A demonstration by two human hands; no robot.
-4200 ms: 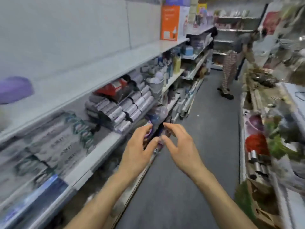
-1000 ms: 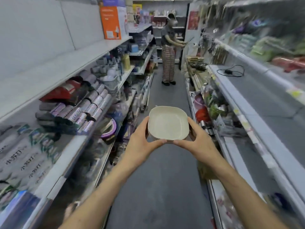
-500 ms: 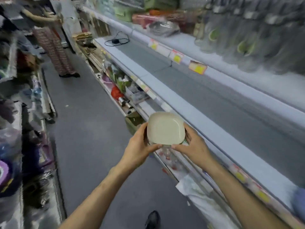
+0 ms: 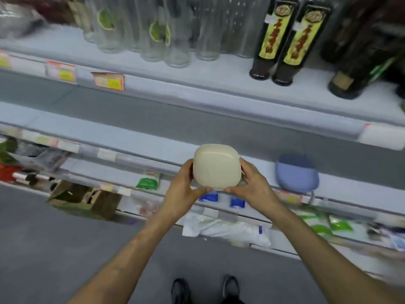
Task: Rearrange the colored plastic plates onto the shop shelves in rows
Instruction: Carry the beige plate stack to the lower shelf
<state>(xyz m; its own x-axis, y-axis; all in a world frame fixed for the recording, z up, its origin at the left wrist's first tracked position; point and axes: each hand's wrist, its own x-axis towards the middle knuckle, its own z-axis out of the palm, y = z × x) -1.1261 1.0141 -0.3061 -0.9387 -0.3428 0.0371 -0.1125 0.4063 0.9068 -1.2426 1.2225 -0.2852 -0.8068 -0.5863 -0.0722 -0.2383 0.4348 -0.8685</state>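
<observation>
Cream plastic plate point(image 4: 215, 165) sits between my left hand point(image 4: 183, 189) and right hand point(image 4: 252, 185), both gripping its edges, above the shelf point(image 4: 153, 148) lip; the blue plate point(image 4: 295, 173) lies to the right, nearer my right hand.

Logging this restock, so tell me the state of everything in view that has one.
Cream plate: held off the shelf, between both hands.
Left hand: grips the cream plate's left side.
Right hand: grips its right side.
Blue plate: lying on the shelf, untouched.
Dark bottles: upright on the upper shelf.
</observation>
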